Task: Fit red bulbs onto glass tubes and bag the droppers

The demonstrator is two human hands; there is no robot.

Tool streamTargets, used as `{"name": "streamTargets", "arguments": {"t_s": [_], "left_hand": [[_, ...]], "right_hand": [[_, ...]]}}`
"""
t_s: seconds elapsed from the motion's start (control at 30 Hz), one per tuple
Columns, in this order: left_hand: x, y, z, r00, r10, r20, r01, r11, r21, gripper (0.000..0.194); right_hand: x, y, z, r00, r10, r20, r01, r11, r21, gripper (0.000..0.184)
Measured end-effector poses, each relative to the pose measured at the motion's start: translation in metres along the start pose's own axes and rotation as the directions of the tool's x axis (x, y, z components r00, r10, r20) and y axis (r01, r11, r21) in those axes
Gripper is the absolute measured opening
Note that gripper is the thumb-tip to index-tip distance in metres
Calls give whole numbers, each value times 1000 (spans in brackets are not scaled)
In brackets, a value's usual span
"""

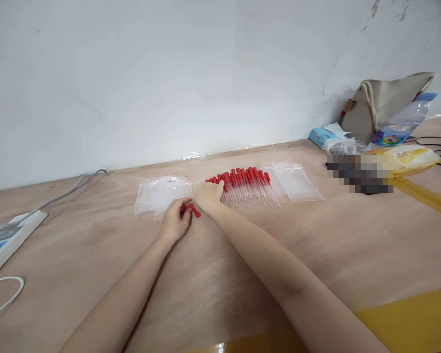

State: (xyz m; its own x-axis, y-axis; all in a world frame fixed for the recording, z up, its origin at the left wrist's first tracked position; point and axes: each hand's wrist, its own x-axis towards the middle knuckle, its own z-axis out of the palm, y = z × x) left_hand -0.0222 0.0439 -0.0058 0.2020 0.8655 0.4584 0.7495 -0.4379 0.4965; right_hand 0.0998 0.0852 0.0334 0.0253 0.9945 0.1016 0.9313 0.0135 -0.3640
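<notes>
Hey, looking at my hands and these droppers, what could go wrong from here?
The right hand is at the left end of the closely packed droppers, so a nudge might scatter them. Red bulbs poke out of the left hand and could slip loose. The overlapping clear bags beside that hand might slide if brushed.

A slim, bare left arm (128, 289) and right arm (264, 250) are tapering into a bare left hand (175, 219) and right hand (208, 196).
</notes>
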Motion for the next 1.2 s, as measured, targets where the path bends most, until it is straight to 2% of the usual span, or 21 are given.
{"name": "streamTargets", "arguments": {"t_s": [0.1, 0.17, 0.23, 0.33, 0.43, 0.57, 0.67, 0.73, 0.93, 1.03, 1.2], "left_hand": [[0, -3, 2, 999, 22, -33, -23, 1000, -16, 22], [1, -4, 2, 996, 18, -84, -20, 1000, -15, 22], [1, -4, 3, 989, 20, -145, -23, 1000, -18, 23], [-3, 4, 3, 978, 82, -193, -85, 996, -12, 20], [-10, 24, 3, 973, 188, -135, -193, 981, -23, 17], [-24, 53, 4, 956, 287, 65, -279, 954, -106, 15], [-30, 63, 7, 942, 289, 170, -265, 953, -149, 15], [-31, 63, 9, 941, 274, 200, -240, 954, -178, 14], [-30, 55, 13, 961, 200, 193, -154, 961, -229, 14], [-31, 57, 13, 959, 208, 195, -161, 960, -230, 15], [-33, 60, 11, 952, 237, 195, -189, 954, -234, 15]], "right_hand": [[-5, 6, -5, 1000, 1, -6, -1, 1000, 8, 22], [-12, 16, -9, 998, -29, -57, 31, 999, 32, 26], [-22, 34, -14, 985, -92, -145, 103, 992, 73, 29], [-44, 71, -20, 932, -241, -271, 282, 951, 123, 25], [-68, 112, -24, 877, -373, -303, 424, 897, 125, 21], [-94, 148, -27, 800, -511, -315, 566, 817, 110, 25], [-105, 154, -29, 776, -536, -331, 601, 787, 135, 22], [-109, 151, -30, 771, -543, -333, 611, 778, 145, 18], [-112, 142, -29, 766, -569, -299, 618, 780, 100, 16], [-111, 143, -28, 771, -574, -276, 613, 786, 78, 15], [-109, 146, -26, 748, -616, -248, 651, 753, 93, 17]]}}
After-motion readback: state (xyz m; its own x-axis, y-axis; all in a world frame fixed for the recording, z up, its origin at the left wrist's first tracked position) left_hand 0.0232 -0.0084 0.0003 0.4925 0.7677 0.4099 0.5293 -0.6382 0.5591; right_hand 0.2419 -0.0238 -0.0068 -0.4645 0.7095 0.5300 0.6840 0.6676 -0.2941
